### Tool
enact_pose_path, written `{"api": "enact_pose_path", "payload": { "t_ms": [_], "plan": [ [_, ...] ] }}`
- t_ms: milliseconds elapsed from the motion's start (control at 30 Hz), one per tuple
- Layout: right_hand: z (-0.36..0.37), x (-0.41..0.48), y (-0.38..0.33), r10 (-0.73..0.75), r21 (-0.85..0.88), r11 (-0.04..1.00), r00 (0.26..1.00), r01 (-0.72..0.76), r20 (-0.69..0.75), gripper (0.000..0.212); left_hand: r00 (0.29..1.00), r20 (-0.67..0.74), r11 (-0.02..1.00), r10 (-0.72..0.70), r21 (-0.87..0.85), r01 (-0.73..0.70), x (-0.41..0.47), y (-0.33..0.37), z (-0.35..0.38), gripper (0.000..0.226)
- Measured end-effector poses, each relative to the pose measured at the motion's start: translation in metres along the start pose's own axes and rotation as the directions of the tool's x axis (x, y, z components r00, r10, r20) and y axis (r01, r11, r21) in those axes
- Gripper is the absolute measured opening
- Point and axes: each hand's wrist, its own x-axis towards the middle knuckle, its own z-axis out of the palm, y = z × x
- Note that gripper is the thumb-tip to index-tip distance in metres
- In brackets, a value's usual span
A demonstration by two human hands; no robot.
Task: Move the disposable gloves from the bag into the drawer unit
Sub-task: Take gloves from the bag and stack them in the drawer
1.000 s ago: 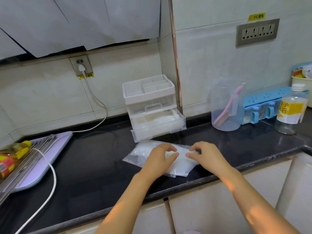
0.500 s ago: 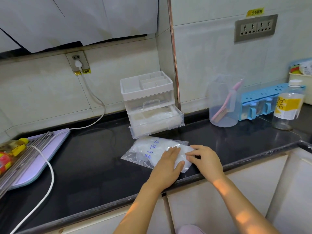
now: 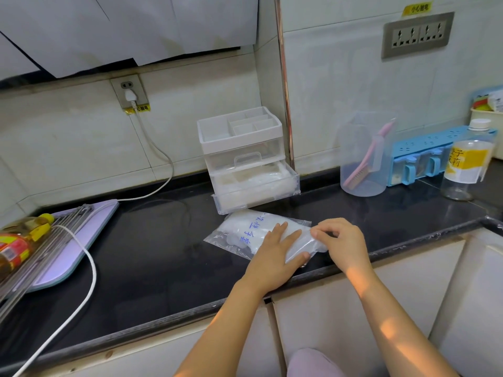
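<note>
midway: gloves (image 3: 239, 223) left in bag (image 3: 217, 238)
left hand (image 3: 275, 254) flat on it, right hand (image 3: 343, 240) pinches its end; open drawer (image 3: 253, 200) part filled

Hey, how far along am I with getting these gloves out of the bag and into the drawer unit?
Done: the drawer unit has its bottom drawer pulled open, with a whitish layer inside that I can't identify. In hand: the left hand presses flat on the bag on the counter while the right hand pinches its end. Left: the bag looks full of gloves, so most of the transfer remains.
</note>
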Motion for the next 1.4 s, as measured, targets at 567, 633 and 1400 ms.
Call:
{"api": "enact_pose_path", "payload": {
  "t_ms": [567,633,1400],
  "plan": [
    [-0.046,-0.005,0.004,0.485,0.737,0.625,0.868,-0.257,-0.109,0.018,1.0,0.008,0.998,0.016,0.057,-0.016,0.001,-0.003,0.002,0.057],
    [-0.047,-0.006,0.0,0.515,0.695,0.631,0.856,-0.345,-0.043,0.026,1.0,0.01,0.997,0.013,0.074,-0.013,0.001,-0.003,0.002,0.057],
    [-0.071,-0.007,0.002,0.199,-0.034,0.977,0.962,-0.209,-0.185,0.025,1.0,-0.007,0.996,0.013,-0.087,-0.013,0.0,0.002,-0.004,0.052]
  ]
}}
